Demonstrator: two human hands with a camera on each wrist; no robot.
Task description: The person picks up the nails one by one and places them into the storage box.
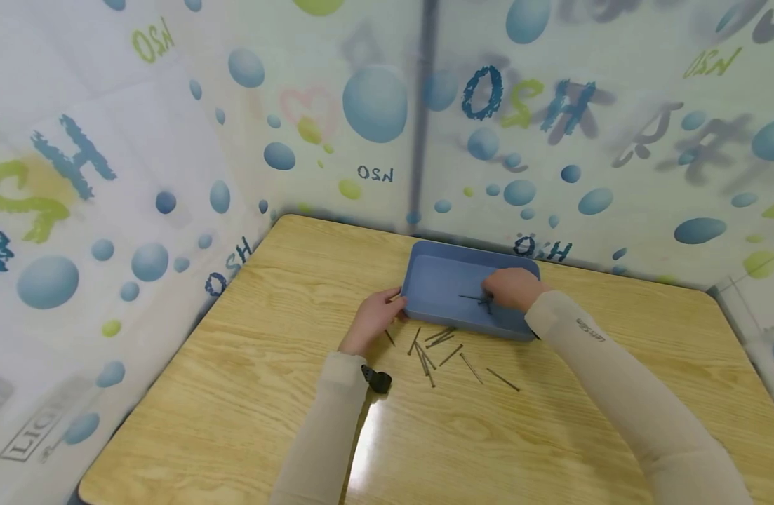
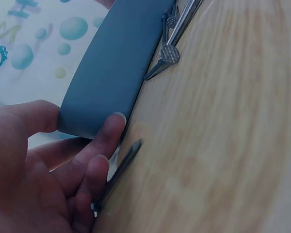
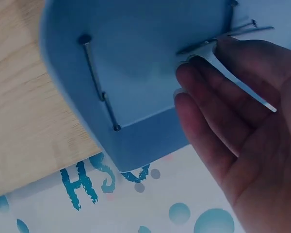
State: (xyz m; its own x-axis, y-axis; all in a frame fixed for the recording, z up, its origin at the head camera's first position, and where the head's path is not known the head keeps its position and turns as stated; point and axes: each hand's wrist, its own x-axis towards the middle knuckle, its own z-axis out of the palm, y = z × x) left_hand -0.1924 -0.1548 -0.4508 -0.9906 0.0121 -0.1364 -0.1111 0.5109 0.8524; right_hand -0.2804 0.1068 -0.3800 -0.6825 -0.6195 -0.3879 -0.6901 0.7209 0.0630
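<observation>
A shallow blue tray [image 1: 443, 277] stands near the back of the wooden table. My left hand [image 1: 375, 317] grips its near left corner, the thumb and fingers [image 2: 111, 128] on either side of the wall in the left wrist view. One loose nail [image 2: 119, 174] lies right beside those fingers. Inside the tray's right half, my right hand [image 1: 516, 287] pinches a nail [image 3: 203, 47] between thumb and fingertips, close over the tray floor. More nails [image 3: 92, 63] lie in the tray, several of them partly hidden by the right hand in the head view.
Several loose nails [image 1: 424, 354] are scattered on the table [image 1: 488, 442] in front of the tray, one [image 1: 503, 379] farther to the right. Walls covered with a printed sheet [image 1: 336, 140] stand close behind the table and along its left side.
</observation>
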